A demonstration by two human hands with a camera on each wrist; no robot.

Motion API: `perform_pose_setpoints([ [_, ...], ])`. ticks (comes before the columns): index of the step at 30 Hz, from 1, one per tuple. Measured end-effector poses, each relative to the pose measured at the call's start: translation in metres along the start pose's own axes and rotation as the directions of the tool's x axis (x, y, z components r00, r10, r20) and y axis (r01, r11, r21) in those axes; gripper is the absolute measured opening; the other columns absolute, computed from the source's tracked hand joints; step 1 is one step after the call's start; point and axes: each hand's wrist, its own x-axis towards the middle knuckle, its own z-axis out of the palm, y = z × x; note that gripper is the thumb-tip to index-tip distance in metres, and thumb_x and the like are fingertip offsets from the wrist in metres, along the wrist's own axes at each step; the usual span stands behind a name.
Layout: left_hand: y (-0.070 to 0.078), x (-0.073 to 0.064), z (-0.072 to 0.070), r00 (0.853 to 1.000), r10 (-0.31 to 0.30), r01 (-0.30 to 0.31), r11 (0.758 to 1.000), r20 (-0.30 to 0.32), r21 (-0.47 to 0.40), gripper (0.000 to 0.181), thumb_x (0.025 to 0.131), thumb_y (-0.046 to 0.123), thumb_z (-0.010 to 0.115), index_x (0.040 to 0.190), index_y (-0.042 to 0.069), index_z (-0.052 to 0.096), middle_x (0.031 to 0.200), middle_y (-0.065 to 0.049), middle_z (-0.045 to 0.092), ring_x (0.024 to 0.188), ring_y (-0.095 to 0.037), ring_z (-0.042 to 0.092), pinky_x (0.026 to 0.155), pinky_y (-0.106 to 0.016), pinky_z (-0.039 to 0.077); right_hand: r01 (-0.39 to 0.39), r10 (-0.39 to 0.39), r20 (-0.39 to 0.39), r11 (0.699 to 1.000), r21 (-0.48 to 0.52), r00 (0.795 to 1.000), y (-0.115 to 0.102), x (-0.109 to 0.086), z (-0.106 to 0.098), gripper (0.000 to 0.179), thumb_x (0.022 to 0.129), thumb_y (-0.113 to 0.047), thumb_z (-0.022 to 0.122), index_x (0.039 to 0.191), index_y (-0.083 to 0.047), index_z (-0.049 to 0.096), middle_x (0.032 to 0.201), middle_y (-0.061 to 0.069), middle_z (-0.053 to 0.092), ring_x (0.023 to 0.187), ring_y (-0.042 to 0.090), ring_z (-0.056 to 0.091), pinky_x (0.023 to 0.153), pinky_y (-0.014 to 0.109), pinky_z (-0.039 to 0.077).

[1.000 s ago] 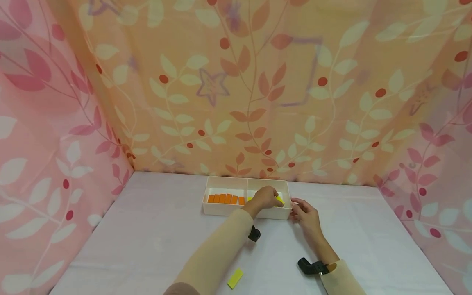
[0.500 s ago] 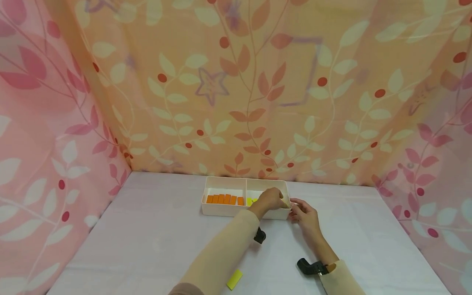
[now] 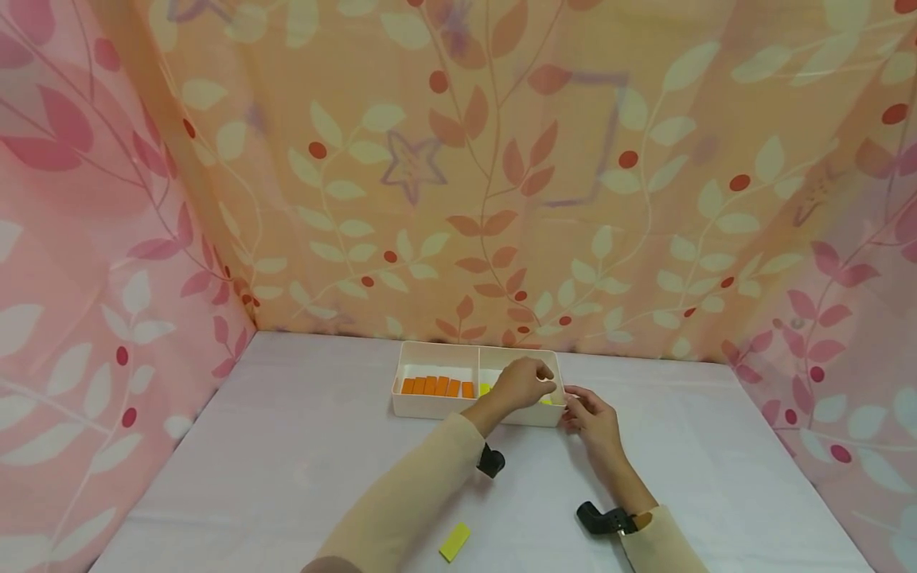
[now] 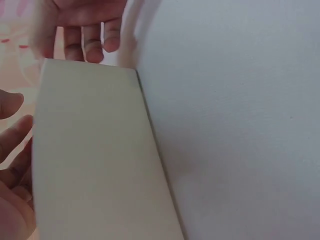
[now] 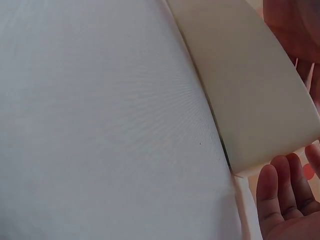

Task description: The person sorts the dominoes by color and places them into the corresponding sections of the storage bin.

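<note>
A white two-compartment box (image 3: pixel 437 409) stands near the back of the table. Orange rectangular pieces (image 3: pixel 437 387) line the front of its left compartment. Yellow pieces (image 3: pixel 485 389) show in the right compartment, partly hidden by my left hand (image 3: pixel 523 383). That hand hovers over this compartment, its thumb and forefinger apart with nothing visible between them. My right hand (image 3: pixel 596 423) touches the box's right end; in the right wrist view its loosely bent fingers (image 5: pixel 283 182) rest against the end wall. On the table in front lies a single yellow piece (image 3: pixel 454 542).
A white cloth (image 3: pixel 286 461) covers the table. Behind the box hangs an orange leaf-patterned curtain (image 3: pixel 344 199), and pink patterned curtains stand at both sides. Each wrist wears a black camera, such as the right one (image 3: pixel 605 519).
My left hand was pinching a yellow piece in the right compartment, then moved right to the corner. It has let go and drawn back slightly left. The right hand stays at the box's end.
</note>
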Motion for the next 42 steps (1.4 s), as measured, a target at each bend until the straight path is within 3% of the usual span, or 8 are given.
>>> perform_pose_setpoints([
  [7,-0.003,-0.018,-0.015,0.997,0.071,-0.071,0.997,-0.026,0.007,0.017,0.089,0.023,0.067,0.100,0.013,0.074,0.103,-0.003,0.069,0.089,-0.014,0.064,0.077,-0.023,0.051,0.019,-0.019,-0.005,1.000,0.007,1.000,-0.002,-0.001,0.001,0.034,0.095,-0.014,0.062,0.125,0.003,0.059,0.077,-0.001,0.063,0.065,0.010,0.062,0.056,0.023,0.052],
  [20,-0.013,-0.053,-0.037,0.996,0.090,-0.090,0.992,0.000,-0.084,0.018,0.089,0.022,0.069,0.102,0.010,0.073,0.103,-0.005,0.066,0.093,-0.017,0.060,0.078,-0.022,0.048,-0.008,0.008,-0.006,0.999,-0.034,1.000,-0.003,-0.002,0.001,0.035,0.096,-0.017,0.062,0.127,-0.001,0.059,0.081,-0.002,0.063,0.069,0.012,0.062,0.060,0.024,0.053],
  [33,-0.035,-0.092,-0.046,0.994,0.039,-0.024,0.990,0.106,-0.142,0.021,0.091,0.023,0.067,0.105,0.009,0.072,0.095,0.003,0.065,0.087,-0.011,0.054,0.072,-0.022,0.046,0.019,-0.020,-0.022,0.998,-0.067,1.000,-0.003,-0.003,0.002,0.034,0.096,-0.018,0.062,0.125,-0.002,0.061,0.083,-0.003,0.063,0.069,0.011,0.062,0.061,0.025,0.054],
  [42,-0.044,-0.114,-0.048,0.983,0.071,-0.055,0.994,0.170,-0.096,0.020,0.090,0.022,0.069,0.104,0.009,0.071,0.089,0.007,0.065,0.083,-0.007,0.054,0.071,-0.018,0.046,0.071,-0.073,-0.037,0.995,-0.064,0.997,-0.002,-0.003,0.000,0.033,0.093,-0.015,0.065,0.121,0.002,0.063,0.090,0.003,0.067,0.070,0.009,0.062,0.061,0.024,0.055],
])
